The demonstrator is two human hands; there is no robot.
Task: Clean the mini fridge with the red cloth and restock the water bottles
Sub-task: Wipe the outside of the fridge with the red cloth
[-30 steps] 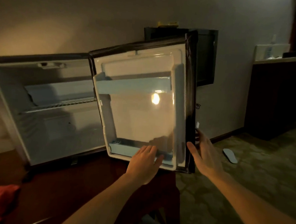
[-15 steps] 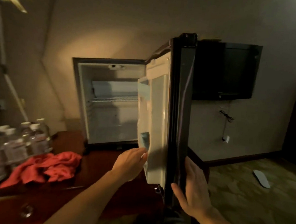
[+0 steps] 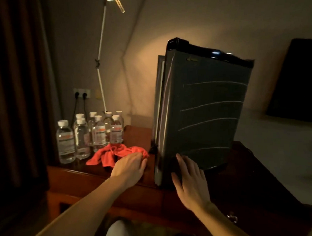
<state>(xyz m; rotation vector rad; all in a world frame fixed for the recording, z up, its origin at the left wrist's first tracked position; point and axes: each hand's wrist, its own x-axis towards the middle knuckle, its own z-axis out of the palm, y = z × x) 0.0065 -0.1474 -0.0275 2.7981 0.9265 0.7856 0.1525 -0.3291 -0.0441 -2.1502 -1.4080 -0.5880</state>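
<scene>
Right hand (image 3: 190,178) lies flat, fingers straight, on the lower outer face of the mini fridge door (image 3: 205,110); left hand (image 3: 130,166), fingers relaxed and holding nothing, reaches the red cloth (image 3: 116,152) crumpled beside the water bottles (image 3: 88,132). Best practice: steady the door while gathering the cloth into 1 firm bunch

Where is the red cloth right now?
In the head view, the red cloth lies crumpled on the wooden table, left of the mini fridge, just in front of the water bottles, with the left hand at its near edge.
</scene>
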